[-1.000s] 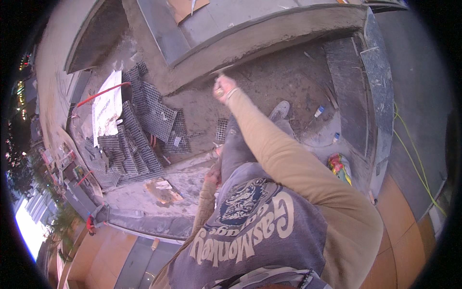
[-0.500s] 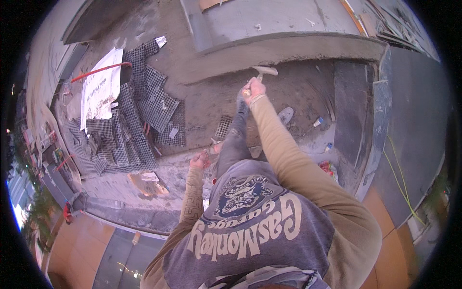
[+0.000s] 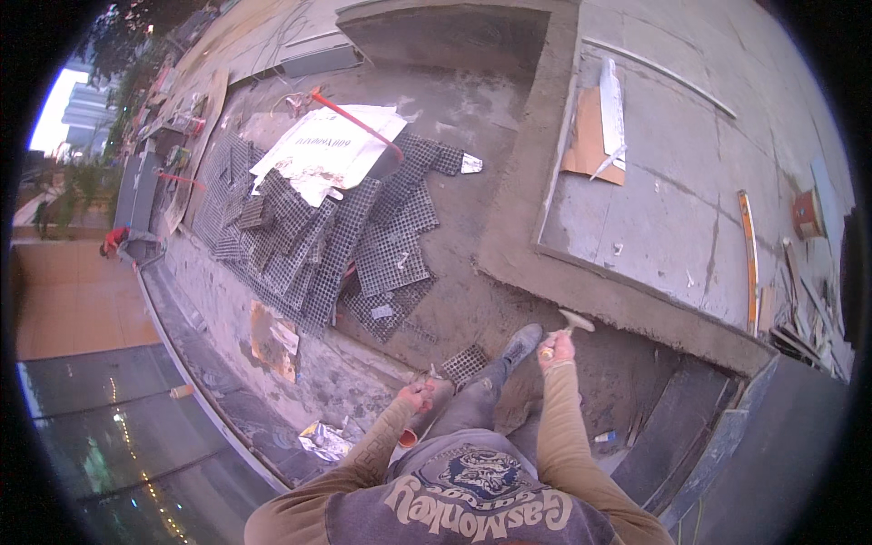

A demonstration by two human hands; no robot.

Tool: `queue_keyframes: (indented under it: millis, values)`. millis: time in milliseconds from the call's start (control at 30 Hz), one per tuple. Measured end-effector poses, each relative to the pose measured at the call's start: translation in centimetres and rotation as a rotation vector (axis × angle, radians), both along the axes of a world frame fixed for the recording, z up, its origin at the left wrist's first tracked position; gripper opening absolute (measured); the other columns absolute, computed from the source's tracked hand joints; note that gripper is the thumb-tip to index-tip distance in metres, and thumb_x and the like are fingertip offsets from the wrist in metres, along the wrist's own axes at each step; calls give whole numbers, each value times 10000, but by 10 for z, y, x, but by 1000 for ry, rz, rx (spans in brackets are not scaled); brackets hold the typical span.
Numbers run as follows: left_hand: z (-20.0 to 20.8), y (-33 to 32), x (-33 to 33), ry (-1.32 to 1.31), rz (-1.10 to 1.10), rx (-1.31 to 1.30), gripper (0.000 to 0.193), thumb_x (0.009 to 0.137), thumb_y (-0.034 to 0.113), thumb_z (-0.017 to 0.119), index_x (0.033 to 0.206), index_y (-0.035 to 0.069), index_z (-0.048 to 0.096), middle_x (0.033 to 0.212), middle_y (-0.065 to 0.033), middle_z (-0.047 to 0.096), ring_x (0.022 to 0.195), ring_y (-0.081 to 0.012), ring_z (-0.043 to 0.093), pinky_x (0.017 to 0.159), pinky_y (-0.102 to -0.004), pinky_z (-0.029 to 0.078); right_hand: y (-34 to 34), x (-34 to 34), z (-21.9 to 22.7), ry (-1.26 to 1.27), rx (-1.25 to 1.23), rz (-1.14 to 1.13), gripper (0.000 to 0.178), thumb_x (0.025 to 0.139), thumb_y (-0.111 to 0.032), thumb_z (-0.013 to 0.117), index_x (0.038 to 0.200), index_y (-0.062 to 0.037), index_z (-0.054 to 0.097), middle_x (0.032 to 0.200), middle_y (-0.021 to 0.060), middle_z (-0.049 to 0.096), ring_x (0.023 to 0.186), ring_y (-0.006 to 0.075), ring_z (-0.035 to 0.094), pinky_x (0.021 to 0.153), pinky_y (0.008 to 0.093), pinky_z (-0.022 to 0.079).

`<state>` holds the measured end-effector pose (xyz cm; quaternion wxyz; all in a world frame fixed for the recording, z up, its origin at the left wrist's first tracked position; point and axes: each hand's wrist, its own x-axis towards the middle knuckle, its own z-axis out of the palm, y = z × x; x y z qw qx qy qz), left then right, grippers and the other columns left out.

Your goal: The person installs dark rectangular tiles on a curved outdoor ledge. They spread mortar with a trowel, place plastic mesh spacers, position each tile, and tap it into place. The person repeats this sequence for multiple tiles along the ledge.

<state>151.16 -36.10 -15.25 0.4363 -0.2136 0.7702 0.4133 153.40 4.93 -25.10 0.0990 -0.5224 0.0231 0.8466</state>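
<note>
Tool in right hand; container by left sleeve, contents unclear

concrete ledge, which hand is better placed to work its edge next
Right, most likely: the right hand grips a pale flat-bladed tool close to the concrete ledge, while the left hand is farther off, on the other side of the legs.

White sheet on piled black grid mats, orange tube across it, brown cardboard, reddish bucket
</note>
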Motion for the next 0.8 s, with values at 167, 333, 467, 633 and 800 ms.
queue_keyframes:
  millis: [167,333,467,633,800]
  values:
    - [-2,-19,7,7,51,26,238,915,183,592,1118,77,655,842,-70,681,651,-145,652,568,-271,525,-80,-86,27,211,-238,-15,238,889,-184,546,669,-174,456,506,-45,418,388,97,421,374,278,399]
    - [4,-23,25,-21,222,-15,240,909,165,591,1121,74,654,908,-78,687,674,-150,659,581,-285,527,-83,-84,33,293,-238,189,231,851,-145,543,637,-168,462,497,-41,429,387,105,424,403,275,434]
    - [-12,-42,46,69,206,24,223,902,164,593,1090,64,658,903,-83,685,736,-155,657,616,-297,524,-79,-82,52,213,-222,-58,290,851,-137,540,590,-184,422,515,-36,419,445,117,452,423,269,445]
    - [-23,-21,62,12,295,12,200,868,171,621,1013,37,656,861,-73,664,650,-164,635,569,-296,511,-122,-123,49,535,-628,266,90,831,-116,602,792,-137,524,568,11,461,489,168,502,445,334,441]
    - [-29,-14,63,13,347,69,208,874,164,626,1049,53,650,861,-68,662,612,-160,623,536,-297,515,-134,-111,63,372,390,1286,164,845,-193,585,932,-56,556,745,102,612,599,220,608,449,378,482]
